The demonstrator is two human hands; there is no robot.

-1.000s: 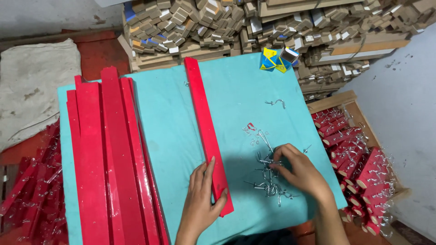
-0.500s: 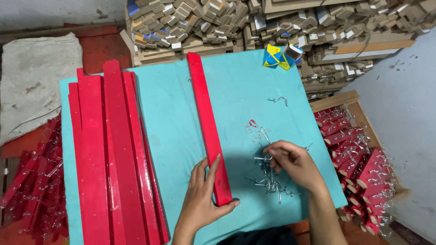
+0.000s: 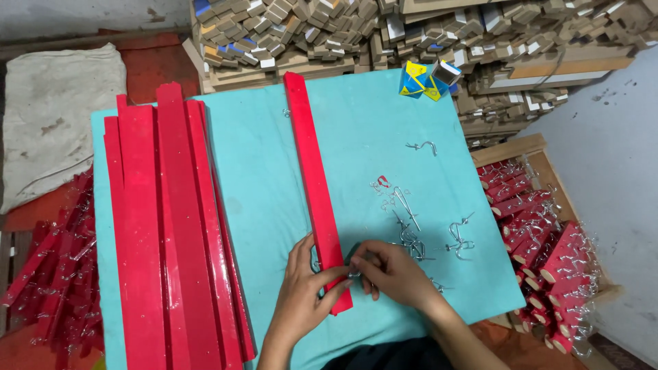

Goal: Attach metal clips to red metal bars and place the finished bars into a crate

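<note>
While our left hand [image 3: 301,291] presses spread fingers on the near end of the red strip [image 3: 315,185], our right hand [image 3: 394,274] pinches a small metal hook [image 3: 354,273] against that end. We judge the strip long, stiff and light, best held near its end, and the hook tiny and slippery. Right of the strip lie loose hooks [image 3: 411,226]; left of it the blue cloth [image 3: 260,178] offers open room before the stacked strips [image 3: 171,226].

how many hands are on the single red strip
2: the left hand presses the single red strip near its lower end, and the right hand meets it there beside the metal hooks.
</note>
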